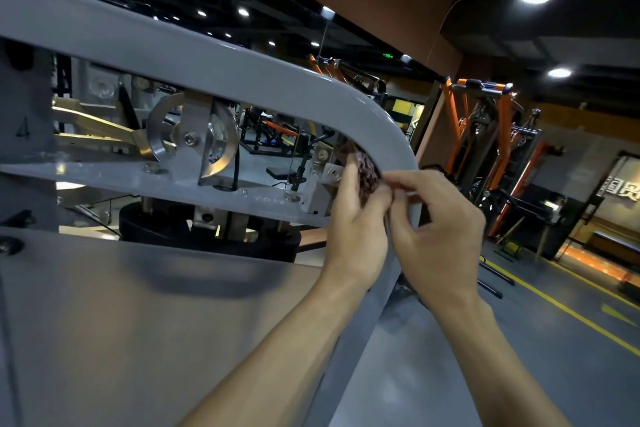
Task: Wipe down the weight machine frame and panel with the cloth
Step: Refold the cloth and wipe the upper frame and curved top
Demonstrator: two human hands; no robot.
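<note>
The grey weight machine frame (221, 59) arcs from upper left down to a rounded corner at centre right. Below it lies the flat grey panel (149, 315). A small dark patterned cloth (367, 173) is bunched against the inner side of the frame's curved corner. My left hand (356, 222) grips the cloth from the left, fingers curled round it. My right hand (440, 222) pinches the cloth's right edge between thumb and forefinger, reaching round the frame's upright. Most of the cloth is hidden between the two hands.
Behind the frame sit a silver pulley (192, 140), a bolted crossbar (145, 180) and a black weight stack top (207, 229). Orange gym machines (485, 149) stand at the right. The grey floor with yellow lines (554, 302) runs along the lower right.
</note>
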